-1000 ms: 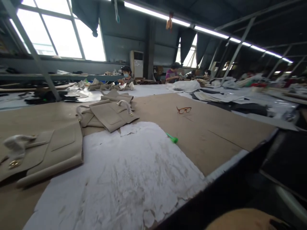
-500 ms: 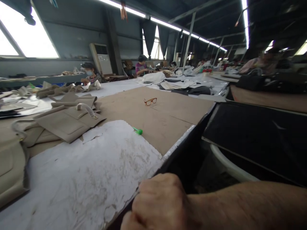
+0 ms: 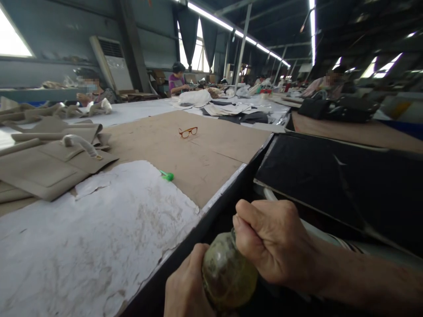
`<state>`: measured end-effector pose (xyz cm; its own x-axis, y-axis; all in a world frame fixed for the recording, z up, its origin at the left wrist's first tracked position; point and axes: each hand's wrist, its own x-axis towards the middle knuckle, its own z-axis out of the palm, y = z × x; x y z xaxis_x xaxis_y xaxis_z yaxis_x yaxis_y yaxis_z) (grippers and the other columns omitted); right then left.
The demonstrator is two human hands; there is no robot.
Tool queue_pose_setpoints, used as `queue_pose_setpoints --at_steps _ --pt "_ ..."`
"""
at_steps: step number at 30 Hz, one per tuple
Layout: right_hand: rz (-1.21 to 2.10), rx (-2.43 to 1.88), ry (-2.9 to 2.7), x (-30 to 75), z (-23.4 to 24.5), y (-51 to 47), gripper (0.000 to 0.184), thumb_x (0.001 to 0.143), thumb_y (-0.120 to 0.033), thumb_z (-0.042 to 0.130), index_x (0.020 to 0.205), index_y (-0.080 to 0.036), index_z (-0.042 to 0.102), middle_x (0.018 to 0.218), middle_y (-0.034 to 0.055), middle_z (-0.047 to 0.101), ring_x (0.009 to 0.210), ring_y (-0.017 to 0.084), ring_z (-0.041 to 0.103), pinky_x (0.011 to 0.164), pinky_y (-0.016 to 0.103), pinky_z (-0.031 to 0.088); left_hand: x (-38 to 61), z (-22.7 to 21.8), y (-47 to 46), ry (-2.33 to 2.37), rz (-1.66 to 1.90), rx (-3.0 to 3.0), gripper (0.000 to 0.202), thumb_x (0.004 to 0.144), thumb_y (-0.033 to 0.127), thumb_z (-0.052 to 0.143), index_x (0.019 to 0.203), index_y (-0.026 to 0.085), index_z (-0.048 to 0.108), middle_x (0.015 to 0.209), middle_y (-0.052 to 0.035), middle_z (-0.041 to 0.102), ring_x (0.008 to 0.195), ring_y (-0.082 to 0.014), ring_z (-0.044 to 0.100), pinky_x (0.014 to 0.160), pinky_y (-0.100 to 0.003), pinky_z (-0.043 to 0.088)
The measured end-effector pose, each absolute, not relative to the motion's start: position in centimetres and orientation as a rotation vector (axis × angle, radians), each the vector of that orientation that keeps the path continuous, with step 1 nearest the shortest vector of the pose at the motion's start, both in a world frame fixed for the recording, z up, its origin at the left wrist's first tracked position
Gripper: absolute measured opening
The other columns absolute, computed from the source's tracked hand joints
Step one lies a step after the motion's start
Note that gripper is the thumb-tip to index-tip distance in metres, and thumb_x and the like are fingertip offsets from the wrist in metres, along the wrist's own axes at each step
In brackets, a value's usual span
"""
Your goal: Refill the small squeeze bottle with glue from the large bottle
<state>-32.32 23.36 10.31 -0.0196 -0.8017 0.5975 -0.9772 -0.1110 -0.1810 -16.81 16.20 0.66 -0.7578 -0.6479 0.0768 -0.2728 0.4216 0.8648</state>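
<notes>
A cloudy yellowish bottle [image 3: 228, 275] sits low in the head view, just off the table's near edge. My left hand [image 3: 187, 290] is wrapped round its body from below. My right hand [image 3: 272, 242] is closed over its top, and the cap is hidden under my fingers. Both hands hover over the dark gap beside the table.
A worn white sheet [image 3: 89, 233] covers the near tabletop, with a green-capped object [image 3: 167, 176] at its far edge. Orange glasses [image 3: 188, 131] lie on brown board [image 3: 198, 149]. Beige bag pieces [image 3: 49, 163] are piled on the left. A black panel [image 3: 330, 176] lies right. Other people work at far tables.
The view has swung to the right. My left hand and the bottle have come into view, and my right hand has risen and closed over the bottle's top.
</notes>
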Motion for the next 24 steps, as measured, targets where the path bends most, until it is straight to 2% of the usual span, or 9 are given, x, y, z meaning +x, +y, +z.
queue_pose_setpoints --at_steps 6,11,13,16,18,20,22,24 --pt "0.776 1.817 -2.051 -33.4 7.8 23.6 0.023 0.088 -0.021 0.036 0.065 -0.02 0.039 0.049 -0.0041 0.038 0.041 0.011 0.037 0.048 0.029 0.023 -18.6 -0.2 17.2 -2.273 -1.311 0.852 0.037 0.048 0.02 0.055 0.084 0.023 0.047 0.075 -0.0026 0.06 0.069 -0.0243 0.057 0.054 -0.03 0.036" --pt "0.707 1.727 -2.36 -34.0 6.2 23.2 0.026 0.088 -0.032 0.034 0.067 -0.02 0.043 0.048 -0.0028 0.041 0.042 0.012 0.041 0.049 0.029 0.02 -19.3 -1.7 16.5 -2.325 -1.304 0.929 0.037 0.049 0.019 0.056 0.085 0.024 0.048 0.074 -0.0003 0.058 0.065 -0.0224 0.053 0.057 -0.032 0.036" --pt "0.678 1.704 -2.514 -34.0 5.6 23.3 0.032 0.089 -0.044 0.039 0.072 -0.018 0.05 0.048 -0.0018 0.044 0.044 0.014 0.045 0.049 0.028 0.021 -19.4 -2.8 16.0 -2.334 -1.397 0.877 0.037 0.05 0.017 0.056 0.085 0.023 0.048 0.072 0.001 0.056 0.062 -0.0193 0.051 0.054 -0.03 0.034" --pt "0.686 1.722 -2.724 -34.1 4.6 24.0 0.039 0.08 -0.056 0.055 0.082 -0.017 0.06 0.051 -0.0013 0.051 0.049 0.016 0.051 0.05 0.027 0.027 -19.6 -4.0 15.3 -2.365 -1.505 0.752 0.037 0.051 0.012 0.057 0.086 0.022 0.048 0.072 0.0018 0.057 0.059 -0.0167 0.05 0.053 -0.028 0.034" --pt "0.77 1.734 -2.83 -34.1 3.9 24.7 0.033 0.076 -0.05 0.062 0.088 -0.019 0.061 0.055 -0.0034 0.054 0.051 0.014 0.052 0.05 0.024 0.032 -19.8 -4.6 15.2 -2.414 -1.482 0.666 0.037 0.052 0.012 0.057 0.087 0.022 0.049 0.077 0.0004 0.058 0.064 -0.0184 0.053 0.055 -0.029 0.035" --pt "0.882 1.696 -2.904 -34.2 3.0 25.5 0.024 0.075 -0.042 0.063 0.085 -0.021 0.06 0.057 -0.0056 0.054 0.05 0.01 0.051 0.048 0.021 0.034 -20.3 -5.2 15.3 -2.461 -1.454 0.609 0.038 0.053 0.012 0.058 0.089 0.022 0.049 0.082 -0.0013 0.059 0.071 -0.0212 0.055 0.058 -0.031 0.038" --pt "0.957 1.603 -2.943 -34.3 1.9 26.3 0.022 0.077 -0.042 0.06 0.079 -0.02 0.057 0.055 -0.006 0.053 0.048 0.009 0.048 0.046 0.02 0.035 -20.9 -6.1 15.5 -2.502 -1.46 0.591 0.038 0.054 0.011 0.058 0.09 0.02 0.049 0.084 -0.0034 0.06 0.076 -0.0244 0.056 0.062 -0.034 0.041" --pt "0.959 1.505 -2.952 -34.2 0.7 27.1 0.025 0.078 -0.044 0.057 0.078 -0.019 0.056 0.056 -0.0047 0.053 0.048 0.01 0.048 0.046 0.021 0.037 -21.5 -7.2 15.4 -2.542 -1.498 0.568 0.049 0.054 0.01 0.059 0.102 0.017 0.05 0.093 -0.0074 0.061 0.084 -0.0275 0.058 0.071 -0.039 0.045"
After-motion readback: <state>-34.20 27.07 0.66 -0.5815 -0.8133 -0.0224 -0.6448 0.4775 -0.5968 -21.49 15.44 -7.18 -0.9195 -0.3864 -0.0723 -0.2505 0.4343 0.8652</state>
